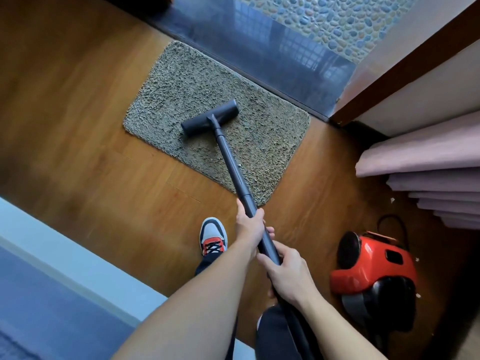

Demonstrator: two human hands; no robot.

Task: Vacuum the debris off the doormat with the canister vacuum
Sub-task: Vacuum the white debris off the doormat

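Underfoot, a warm brown wooden floor (78, 113) fills the room, with the shaggy grey-green doormat (181, 81) lying at 12 o'clock against a dark glossy threshold (259, 48). Beyond that, at 1 o'clock, is a pebbled surface (337, 22). The black floor head (210, 118) sits flat near the mat's middle, and its wand (233, 170) slants back toward 6 o'clock. The left hand (248, 227) wraps the wand higher up and the right hand (288, 276) grips it just behind, both clamped round the tube. The red and black canister vacuum (374, 266) rests on the floor at 4 o'clock. Folded mauve curtain (428, 165) hangs at 3 o'clock, with white scraps (392, 200) beneath it. One tiny white speck (239, 165) lies on the mat beside the wand. A sneaker (213, 236) stands at 6 o'clock.
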